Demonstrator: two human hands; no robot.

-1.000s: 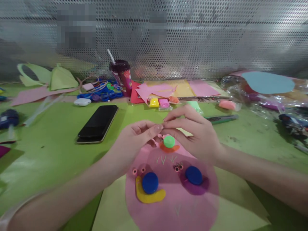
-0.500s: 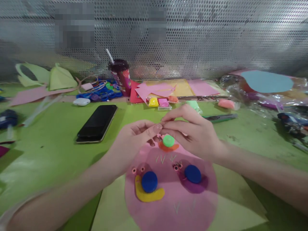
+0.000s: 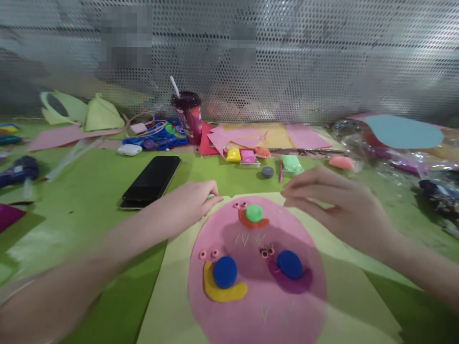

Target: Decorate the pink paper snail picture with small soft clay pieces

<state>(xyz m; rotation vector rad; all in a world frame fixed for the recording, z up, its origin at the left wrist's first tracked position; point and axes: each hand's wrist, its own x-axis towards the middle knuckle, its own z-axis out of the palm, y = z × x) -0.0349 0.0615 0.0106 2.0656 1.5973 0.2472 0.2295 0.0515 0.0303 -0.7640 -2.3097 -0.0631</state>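
Observation:
Over the upper left edge of the pale paper sheet, my left hand is closed in a pinch. A speck of green shows between thumb and finger; I cannot tell what it is. My right hand hangs at the sheet's upper right, fingertips drawn together; anything in them is hidden. Between the hands lies a pink paper oval with three clay snails: an orange one with a green cap, a yellow one and a purple one, both with blue caps. Thin green grass strokes mark the oval.
A phone and a white earbud case lie left. Behind stand a lidded cup and packets of clay. A grey cap and a pink stick lie beyond the sheet. Plastic bags sit right.
My hands, together above the orange snail before, have parted: the left moved left, the right moved right. The orange snail, grey cap and pink stick now show fully. The view shifted slightly.

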